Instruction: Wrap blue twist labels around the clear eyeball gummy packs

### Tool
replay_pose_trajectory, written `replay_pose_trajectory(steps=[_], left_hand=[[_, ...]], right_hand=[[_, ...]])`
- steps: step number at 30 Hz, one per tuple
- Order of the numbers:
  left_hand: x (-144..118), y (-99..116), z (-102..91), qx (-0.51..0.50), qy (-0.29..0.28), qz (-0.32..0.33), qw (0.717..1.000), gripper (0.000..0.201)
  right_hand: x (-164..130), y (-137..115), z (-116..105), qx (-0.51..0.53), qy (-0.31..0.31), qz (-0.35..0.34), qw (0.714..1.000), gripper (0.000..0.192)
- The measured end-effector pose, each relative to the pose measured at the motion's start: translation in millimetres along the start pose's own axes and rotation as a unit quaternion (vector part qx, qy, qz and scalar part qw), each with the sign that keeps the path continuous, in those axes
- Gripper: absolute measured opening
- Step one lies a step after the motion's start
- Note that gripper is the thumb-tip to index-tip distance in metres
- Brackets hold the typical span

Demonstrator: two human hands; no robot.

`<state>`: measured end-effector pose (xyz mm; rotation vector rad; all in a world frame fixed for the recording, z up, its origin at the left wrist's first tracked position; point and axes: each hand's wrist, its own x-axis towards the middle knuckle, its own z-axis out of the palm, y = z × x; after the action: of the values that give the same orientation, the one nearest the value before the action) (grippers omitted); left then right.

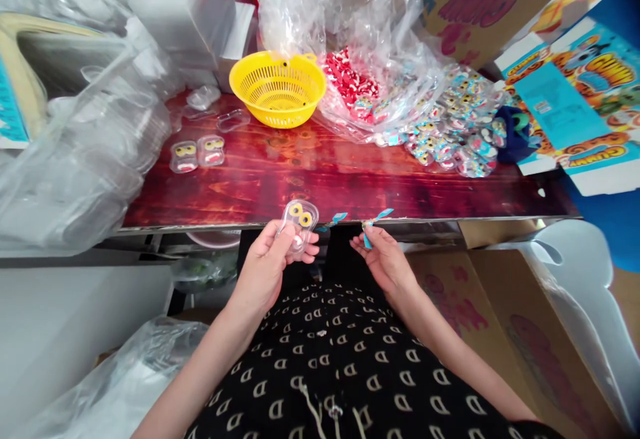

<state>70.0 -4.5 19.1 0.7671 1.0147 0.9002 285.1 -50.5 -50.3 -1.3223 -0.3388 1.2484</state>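
Observation:
My left hand (273, 260) holds a small clear plastic case (299, 223) with two yellow ring candies inside, just below the front edge of the red wooden table (320, 182). My right hand (384, 256) pinches a thin blue strip (373, 226) between thumb and fingers. A second blue strip (336, 220) sticks out between the two hands, near the case. Two filled clear cases (197, 154) lie on the table's left part.
A yellow basket (279, 87) stands at the table's back. A clear bag of red-white candy (350, 82) and a heap of packed candies (457, 129) lie right of it. Plastic bags (85, 152) crowd the left; printed cartons (575, 92) the right.

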Motion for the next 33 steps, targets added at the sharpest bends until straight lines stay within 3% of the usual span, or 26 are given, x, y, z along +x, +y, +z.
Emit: replay_pose_trajectory(steps=[8,10,13,16,18,22,33], left_hand=[[0.9,-5.3,2.3,-0.015,-0.014,-0.024,0.999,0.025],[1.1,-10.6,3.6,-0.018,-0.024,-0.031,0.999,0.029],[1.5,-18.1,5.0,-0.015,-0.033,-0.031,0.999,0.036],[0.5,-21.6,6.7,-0.01,-0.026,-0.021,0.999,0.032],[-0.9,-22.0,8.6,-0.008,-0.017,-0.018,1.0,0.026],[-2.1,-23.0,12.3,-0.025,-0.019,-0.02,0.999,0.021],[-0.9,-26.7,10.5,-0.062,-0.027,-0.017,0.998,0.018]], right_hand=[[-22.3,-41.2,-26.3,-0.207,0.039,-0.146,0.967,0.03],[-28.1,-54.7,-18.2,-0.215,0.005,-0.168,0.962,0.026],[-34.7,-64.9,11.5,-0.247,-0.092,-0.162,0.951,0.024],[-36.3,-61.3,45.1,-0.299,-0.172,-0.169,0.923,0.024],[-35.3,-55.0,60.3,-0.32,-0.193,-0.178,0.91,0.024],[-34.7,-43.8,71.3,-0.345,-0.199,-0.179,0.9,0.024],[-38.2,-36.0,82.9,-0.327,-0.157,-0.177,0.915,0.026]])
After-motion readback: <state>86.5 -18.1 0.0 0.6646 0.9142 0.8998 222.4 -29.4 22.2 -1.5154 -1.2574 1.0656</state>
